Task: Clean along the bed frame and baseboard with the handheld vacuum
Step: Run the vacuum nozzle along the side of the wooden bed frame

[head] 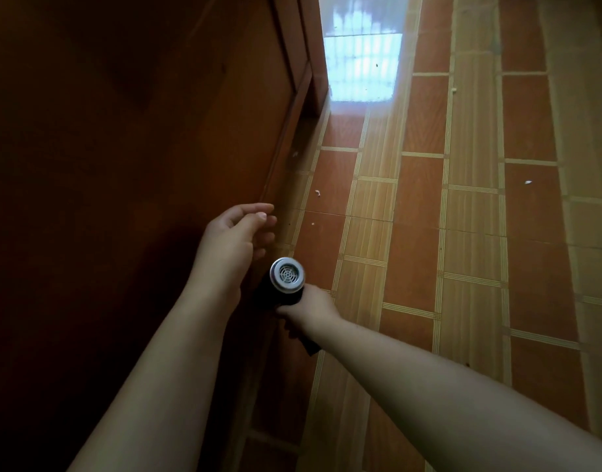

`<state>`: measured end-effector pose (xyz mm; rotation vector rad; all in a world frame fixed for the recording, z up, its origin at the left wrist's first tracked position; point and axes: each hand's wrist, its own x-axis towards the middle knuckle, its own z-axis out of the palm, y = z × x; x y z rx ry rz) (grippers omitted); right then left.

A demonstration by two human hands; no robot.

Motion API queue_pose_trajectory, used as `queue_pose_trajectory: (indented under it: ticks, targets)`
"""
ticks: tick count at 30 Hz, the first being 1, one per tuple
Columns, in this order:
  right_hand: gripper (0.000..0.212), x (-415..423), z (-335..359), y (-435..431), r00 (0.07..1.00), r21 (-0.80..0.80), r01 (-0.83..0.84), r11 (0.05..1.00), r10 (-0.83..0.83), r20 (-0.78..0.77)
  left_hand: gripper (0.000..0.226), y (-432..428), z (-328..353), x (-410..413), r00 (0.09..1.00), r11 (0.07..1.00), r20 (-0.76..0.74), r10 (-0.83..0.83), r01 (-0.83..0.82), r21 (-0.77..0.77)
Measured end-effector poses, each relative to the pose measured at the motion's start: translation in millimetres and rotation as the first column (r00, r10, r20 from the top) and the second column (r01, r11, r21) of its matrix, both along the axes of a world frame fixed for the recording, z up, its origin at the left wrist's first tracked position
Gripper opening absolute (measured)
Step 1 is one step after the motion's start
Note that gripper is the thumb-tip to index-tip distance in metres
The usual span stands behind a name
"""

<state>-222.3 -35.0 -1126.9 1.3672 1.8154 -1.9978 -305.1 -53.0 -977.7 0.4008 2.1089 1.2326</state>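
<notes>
My right hand [310, 310] grips the black handle of the handheld vacuum [287, 279], whose round silver vented end cap faces the camera. The vacuum points down at the seam where the dark wooden bed frame [139, 148] meets the tiled floor; its nozzle is hidden under the body. My left hand [235, 238] hovers just above and left of the vacuum, against the wooden panel, fingers loosely spread and holding nothing. Both forearms reach in from the bottom of the view.
Red-brown and tan striped floor tiles [463, 233] fill the right side. Small white scraps [317, 192] lie near the frame's bottom edge, another scrap [527, 182] farther right. A bright window reflection [361, 63] shines on the floor at the top.
</notes>
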Motion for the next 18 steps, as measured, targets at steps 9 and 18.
queue_pose_trajectory:
  ticks: [9,18]
  targets:
    - [0.036,-3.2,19.5,76.7,0.963,-0.048,0.267,0.963,-0.268,-0.029,0.021,26.2,16.2,-5.9,0.996,0.997,-0.042,-0.074,0.074,-0.005]
    - [0.048,-2.4,96.0,107.1,0.961,-0.115,0.276,0.954,-0.277,0.007,0.020,49.3,55.2,-9.6,0.991,0.991,-0.003,-0.131,0.131,0.021]
